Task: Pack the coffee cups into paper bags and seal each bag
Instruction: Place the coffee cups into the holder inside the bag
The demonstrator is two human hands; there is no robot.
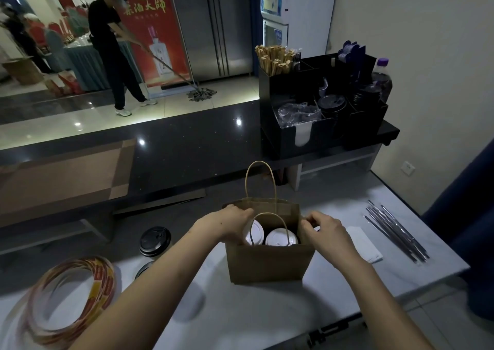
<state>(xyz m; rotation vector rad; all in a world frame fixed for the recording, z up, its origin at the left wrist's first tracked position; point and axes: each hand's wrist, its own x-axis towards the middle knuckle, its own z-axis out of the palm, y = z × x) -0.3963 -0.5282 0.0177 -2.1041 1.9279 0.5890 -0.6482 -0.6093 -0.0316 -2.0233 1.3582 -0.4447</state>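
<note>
A brown twine-handled paper bag [270, 264] stands toward the far edge of the pale bench [240, 312], with two white-lidded coffee cups [281, 238] inside. Left hand [227, 224] and right hand [326, 229] each pinch a side rim. The paper probably creases easily, so grip by the rim and keep the cups upright.

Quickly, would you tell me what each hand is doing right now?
Left hand: grips the paper bag at its left edge.
Right hand: grips its right edge.

1 head-worn wide-angle camera looks forward and down, close over the paper bag [270, 262] near centre; the counter organiser [280, 90] sits toward 1 o'clock.
</note>
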